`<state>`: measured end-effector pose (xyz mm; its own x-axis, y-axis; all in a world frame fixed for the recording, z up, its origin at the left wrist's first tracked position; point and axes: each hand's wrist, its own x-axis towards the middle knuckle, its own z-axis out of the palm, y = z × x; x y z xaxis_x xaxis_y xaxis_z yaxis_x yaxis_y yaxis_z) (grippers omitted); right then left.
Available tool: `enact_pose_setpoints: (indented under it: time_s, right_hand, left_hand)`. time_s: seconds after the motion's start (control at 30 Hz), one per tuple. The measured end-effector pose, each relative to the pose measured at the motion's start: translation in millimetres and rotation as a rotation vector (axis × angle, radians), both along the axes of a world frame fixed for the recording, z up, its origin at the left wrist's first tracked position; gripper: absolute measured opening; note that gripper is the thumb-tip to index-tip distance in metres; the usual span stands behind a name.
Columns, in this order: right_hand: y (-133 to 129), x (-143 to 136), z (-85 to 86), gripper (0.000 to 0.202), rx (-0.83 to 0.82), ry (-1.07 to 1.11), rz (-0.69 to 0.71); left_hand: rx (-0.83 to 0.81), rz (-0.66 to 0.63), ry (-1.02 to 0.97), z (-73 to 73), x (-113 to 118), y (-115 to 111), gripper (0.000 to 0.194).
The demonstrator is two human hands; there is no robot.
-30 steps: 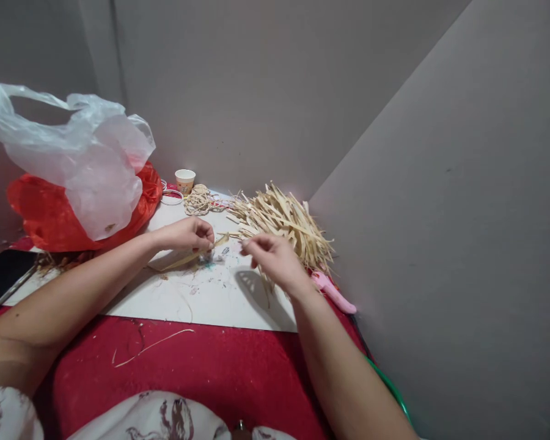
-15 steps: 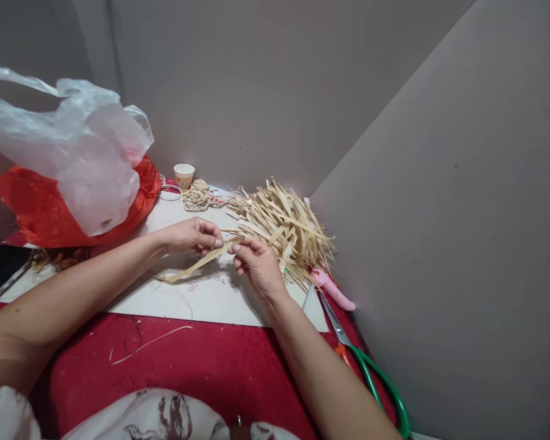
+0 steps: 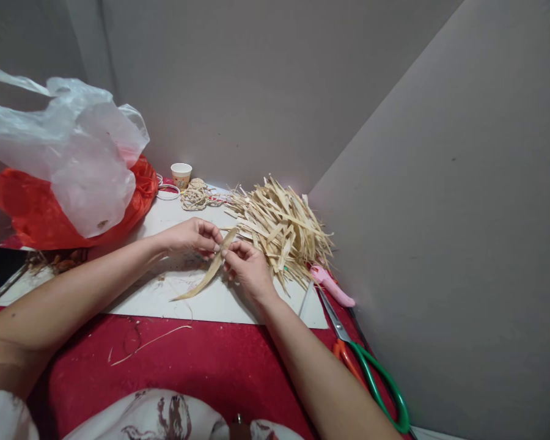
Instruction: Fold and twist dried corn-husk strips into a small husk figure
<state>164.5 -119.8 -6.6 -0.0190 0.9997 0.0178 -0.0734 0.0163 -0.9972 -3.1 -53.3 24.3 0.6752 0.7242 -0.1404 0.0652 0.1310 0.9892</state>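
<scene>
A flat, pale tan strip [image 3: 205, 281] hangs down to the left from between my fingers, its lower end tapering over the white board [image 3: 165, 305]. My left hand [image 3: 200, 237] pinches it with thumb and fingertips. Close against it, my right hand [image 3: 247, 266] grips the same strip, the thumb pressed on it, and the two sets of fingertips almost touch. Behind and right of my hands lies a loose heap of similar dry strips [image 3: 286, 226].
Green-handled scissors [image 3: 376, 373] and a pink-handled tool [image 3: 332, 287] lie at the right, near the wall. A paper cup [image 3: 181, 176] and coiled cord [image 3: 195, 195] stand at the back. Plastic bags [image 3: 91, 159] and a dark phone [image 3: 0, 272] are at left.
My right hand has moved slightly left, closer to my left hand. The strip has turned steeper, its upper end now sticking up above my fingers and its lower end further down.
</scene>
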Motion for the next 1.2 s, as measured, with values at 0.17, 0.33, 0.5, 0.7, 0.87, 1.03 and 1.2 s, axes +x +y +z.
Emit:
enact_pose_setpoints:
  time_s: [0.17,0.33,0.5,0.7,0.87,1.03,1.2]
  right_hand:
    - [-0.4,-0.7,0.5,0.026,-0.018,0.001,-0.008]
    - [-1.6,-2.2,2.0,0.024,-0.011,-0.030,-0.009]
    - [2.3,-0.2,-3.2,0.016,0.084,-0.143,-0.127]
    - [25.0,39.4,6.3,0.016,0.115,0.017,-0.542]
    - [21.9,91.6,50.9,0.025,0.313,0.349,-0.865]
    - [-6.1,94.1,86.0,0.022,0.401,0.298,-0.734]
    - [-19.2,56.1,98.3,0.016,0.235,0.012,-0.285]
  left_hand:
    - [0.056,0.008,-0.016,-0.7,2.2,-1.2,0.019]
    - [0.122,0.008,-0.010,-5.4,4.3,-0.3,0.017]
    - [0.098,0.010,-0.074,-1.8,5.5,-2.7,0.023]
    - [-0.044,0.198,-0.332,22.7,-12.7,8.9,0.029]
    - [-0.092,0.475,-0.473,28.0,-29.9,26.8,0.027]
    - [-0.107,0.453,-0.427,21.1,-22.0,22.8,0.031]
    - [-0.033,0.323,-0.392,19.7,-8.6,9.3,0.037]
